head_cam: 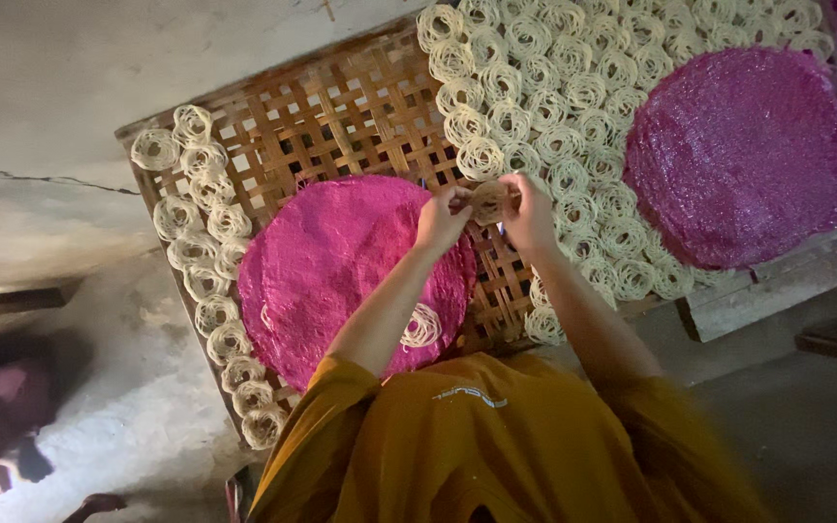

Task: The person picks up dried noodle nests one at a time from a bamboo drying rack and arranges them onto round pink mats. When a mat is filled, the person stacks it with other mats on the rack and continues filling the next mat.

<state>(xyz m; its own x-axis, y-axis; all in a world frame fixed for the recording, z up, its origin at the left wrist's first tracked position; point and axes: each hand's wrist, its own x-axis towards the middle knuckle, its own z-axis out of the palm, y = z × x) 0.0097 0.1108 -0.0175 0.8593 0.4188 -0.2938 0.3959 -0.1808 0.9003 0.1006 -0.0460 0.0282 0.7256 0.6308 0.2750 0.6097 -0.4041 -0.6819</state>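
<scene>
Both hands meet above the woven bamboo tray (341, 116), near its middle. Left hand (443, 218) and right hand (527, 211) are raised side by side, fingers closed on one small noodle coil (488, 199) pinched between them. The coil is pale cream, made of thin looped strands; it is round, so no clear long axis shows. Much of it is hidden by the fingers, and whether it lies flat or tilted cannot be told.

The tray is a lattice of flat brown bamboo strips with open square gaps, a wooden frame at the edge. It runs slantwise across the view.

On the tray, below the left forearm, lies a bright pink round sheet (341, 271), flat, with a rough, matted surface. One loose coil (422, 326) sits on its near edge, beside the forearm. A row of similar cream coils (207, 242) curves along the tray's left edge, touching one another.

To the right, a dense field of coils (554, 107) covers the surface in close rows, each a flat spiral of strands. A second round sheet (740, 160), darker purple-pink and glossy, lies over them.

Orange sleeves (496, 446) fill the bottom of the view. Grey cracked concrete floor (50, 126) lies beyond.
</scene>
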